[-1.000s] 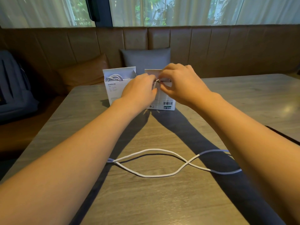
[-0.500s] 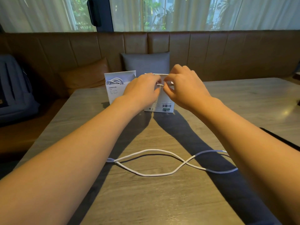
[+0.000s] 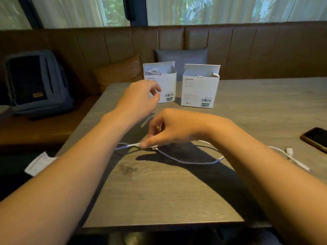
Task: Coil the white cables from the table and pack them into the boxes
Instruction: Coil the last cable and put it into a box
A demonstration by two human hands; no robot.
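A loose white cable (image 3: pixel 187 161) lies in a loop on the wooden table (image 3: pixel 177 197). My right hand (image 3: pixel 175 129) pinches it near its left end, just above the tabletop. My left hand (image 3: pixel 139 98) hovers over the table in front of the boxes, fingers loosely curled and holding nothing. Two open white boxes stand at the far side: the left box (image 3: pixel 166 82) shows a coiled white cable inside, the right box (image 3: pixel 200 87) shows a bit of white cable at its top. The cable's plug ends (image 3: pixel 290 151) lie to the right.
A dark phone (image 3: pixel 316 138) lies at the table's right edge. A white paper slip (image 3: pixel 38 164) sits off the left edge. A dark backpack (image 3: pixel 35 82) rests on the brown bench, with an orange and a grey cushion behind the boxes.
Both hands have left the right box and drawn back toward me. My right hand has dropped to the loose cable and pinched it. The view has shifted left.
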